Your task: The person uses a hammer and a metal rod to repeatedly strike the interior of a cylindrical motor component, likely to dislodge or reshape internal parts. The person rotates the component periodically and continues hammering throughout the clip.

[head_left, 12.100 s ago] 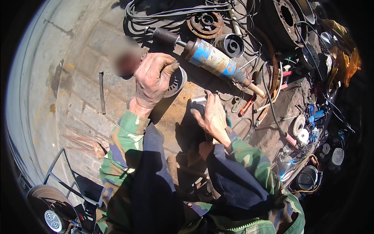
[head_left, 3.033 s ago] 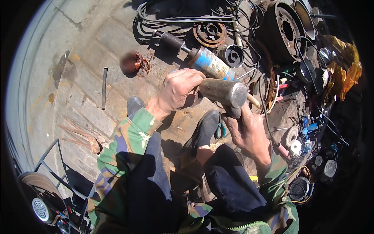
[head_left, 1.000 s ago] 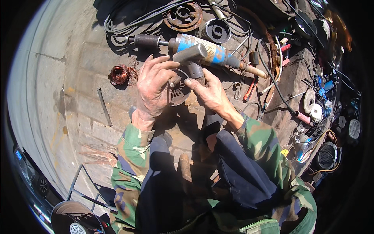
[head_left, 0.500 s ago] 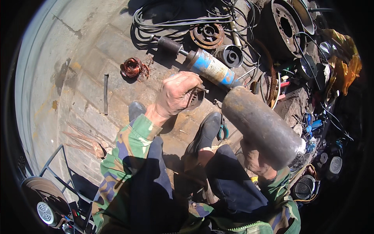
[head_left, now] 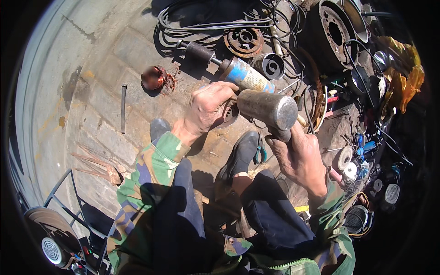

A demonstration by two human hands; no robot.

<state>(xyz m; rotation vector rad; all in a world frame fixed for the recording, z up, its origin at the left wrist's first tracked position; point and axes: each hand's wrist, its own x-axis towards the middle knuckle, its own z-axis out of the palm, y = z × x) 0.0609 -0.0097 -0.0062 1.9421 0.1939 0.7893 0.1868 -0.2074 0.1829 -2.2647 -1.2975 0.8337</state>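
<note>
My left hand [head_left: 208,107] is closed around a thin metal rod [head_left: 233,97], over a round metal housing with openings [head_left: 228,119]. Gripped in my right hand [head_left: 298,162] is a hammer [head_left: 263,107] with a heavy cylindrical steel head, which overlaps the rod's end; whether they touch I cannot tell. Behind them lies a blue and perforated cylindrical tool [head_left: 245,75] with a shaft. A tangle of copper winding [head_left: 167,82] sits on the paving at the upper left of my left hand. My feet are either side below the housing.
Coiled cables [head_left: 183,20], a rusty flange [head_left: 243,43] and a large wheel rim [head_left: 337,36] lie at the back. Small parts and spools [head_left: 348,160] crowd the right side. A pale rod [head_left: 123,109] and rusty bars [head_left: 98,169] lie left, above a wheeled metal frame [head_left: 59,192].
Since half a second ago, the hammer head has swung up and left from the lower right to the rod's end. My left hand stays nearly where it was.
</note>
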